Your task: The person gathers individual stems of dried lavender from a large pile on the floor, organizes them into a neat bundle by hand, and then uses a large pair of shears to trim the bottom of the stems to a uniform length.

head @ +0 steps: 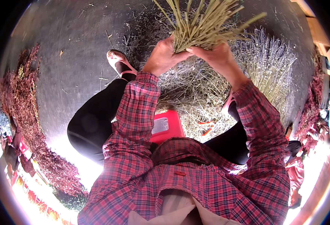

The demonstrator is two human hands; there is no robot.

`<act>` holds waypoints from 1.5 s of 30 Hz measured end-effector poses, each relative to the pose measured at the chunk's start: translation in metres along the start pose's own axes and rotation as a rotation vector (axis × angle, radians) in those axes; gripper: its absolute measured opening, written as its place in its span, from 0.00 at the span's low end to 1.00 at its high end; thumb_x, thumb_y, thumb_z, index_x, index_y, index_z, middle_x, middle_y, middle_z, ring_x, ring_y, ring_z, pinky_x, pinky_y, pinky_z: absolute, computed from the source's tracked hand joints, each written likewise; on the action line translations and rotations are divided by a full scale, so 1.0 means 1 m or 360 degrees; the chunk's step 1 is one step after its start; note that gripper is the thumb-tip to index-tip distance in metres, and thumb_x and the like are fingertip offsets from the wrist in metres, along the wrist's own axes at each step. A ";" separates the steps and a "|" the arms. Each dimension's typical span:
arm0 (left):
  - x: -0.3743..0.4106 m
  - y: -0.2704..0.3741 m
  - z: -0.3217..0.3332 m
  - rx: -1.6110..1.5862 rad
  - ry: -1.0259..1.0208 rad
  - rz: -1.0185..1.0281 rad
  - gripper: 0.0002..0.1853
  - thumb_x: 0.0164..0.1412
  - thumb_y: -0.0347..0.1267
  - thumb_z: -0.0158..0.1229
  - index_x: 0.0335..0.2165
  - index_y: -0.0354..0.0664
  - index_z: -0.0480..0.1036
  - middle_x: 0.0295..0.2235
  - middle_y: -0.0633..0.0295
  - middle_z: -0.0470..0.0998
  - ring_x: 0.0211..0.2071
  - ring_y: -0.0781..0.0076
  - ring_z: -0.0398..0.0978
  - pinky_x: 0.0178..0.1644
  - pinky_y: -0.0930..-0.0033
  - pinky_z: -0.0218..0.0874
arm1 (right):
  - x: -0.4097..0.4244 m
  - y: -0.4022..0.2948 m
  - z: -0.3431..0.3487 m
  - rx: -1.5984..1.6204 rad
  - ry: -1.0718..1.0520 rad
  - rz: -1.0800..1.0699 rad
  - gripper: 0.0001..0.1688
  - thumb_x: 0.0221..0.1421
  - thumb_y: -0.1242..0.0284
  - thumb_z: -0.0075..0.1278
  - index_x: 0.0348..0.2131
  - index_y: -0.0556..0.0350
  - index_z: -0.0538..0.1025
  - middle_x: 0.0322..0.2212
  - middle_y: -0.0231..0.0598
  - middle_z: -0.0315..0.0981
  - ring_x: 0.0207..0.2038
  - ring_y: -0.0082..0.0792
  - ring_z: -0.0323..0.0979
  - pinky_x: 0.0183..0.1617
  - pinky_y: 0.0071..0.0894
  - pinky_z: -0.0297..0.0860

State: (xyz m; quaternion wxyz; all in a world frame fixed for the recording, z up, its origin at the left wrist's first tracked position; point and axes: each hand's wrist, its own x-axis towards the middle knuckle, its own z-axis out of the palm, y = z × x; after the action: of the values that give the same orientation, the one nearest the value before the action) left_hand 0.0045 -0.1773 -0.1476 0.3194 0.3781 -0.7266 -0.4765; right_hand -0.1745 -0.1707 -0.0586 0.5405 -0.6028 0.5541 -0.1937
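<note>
A thick bundle of dried plant stems (pixel 198 31) is gripped between both hands at the top of the view, its stem ends spread away from me. My left hand (pixel 165 54) wraps the bundle's left side. On the right side, my right hand (pixel 214 54) closes around it, its thumb meeting the left one at the near end. Below the hands lies a heap of loose dried stalks (pixel 190 81). Orange-handled cutters (pixel 207 130) rest on the straw between my legs. A large pile of dried lavender (pixel 269 59) lies to the right.
A red plastic box (pixel 170 123) sits close before my body. Reddish dried plants (pixel 27 112) line the dark floor (pixel 69 56) at left, and more (pixel 311 107) lie at far right. My shoes (pixel 120 62) flank the heap. Part of another person (pixel 294 174) shows at lower right.
</note>
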 end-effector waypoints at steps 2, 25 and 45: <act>0.001 0.019 -0.003 -0.0132 -0.0048 -0.0094 0.42 0.48 0.36 0.65 0.58 0.50 0.51 0.42 0.54 0.75 0.43 0.64 0.74 0.50 0.63 0.67 | -0.002 0.011 -0.004 0.0075 -0.0009 -0.0320 0.28 0.47 0.73 0.58 0.49 0.55 0.68 0.38 0.38 0.75 0.38 0.29 0.74 0.48 0.35 0.71; 0.014 -0.006 0.036 -0.0873 0.0166 -0.0076 0.56 0.46 0.25 0.64 0.60 0.56 0.30 0.51 0.55 0.65 0.49 0.63 0.69 0.52 0.66 0.64 | 0.008 0.020 0.027 0.0240 0.0304 -0.0499 0.17 0.43 0.72 0.56 0.36 0.58 0.73 0.25 0.31 0.75 0.26 0.19 0.71 0.32 0.20 0.71; -0.046 -0.155 0.009 -0.0741 0.1007 -0.1090 0.32 0.49 0.39 0.63 0.48 0.28 0.66 0.38 0.51 0.76 0.39 0.67 0.74 0.42 0.71 0.64 | -0.067 0.008 -0.104 0.0789 0.0778 -0.0891 0.10 0.48 0.75 0.53 0.34 0.61 0.74 0.32 0.43 0.74 0.36 0.37 0.74 0.47 0.40 0.67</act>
State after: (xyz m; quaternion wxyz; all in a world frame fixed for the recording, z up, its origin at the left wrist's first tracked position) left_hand 0.0591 -0.1741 -0.3005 0.4247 0.6385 -0.3039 -0.5652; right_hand -0.2853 -0.1559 -0.0059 0.4485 -0.5183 0.4179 -0.5963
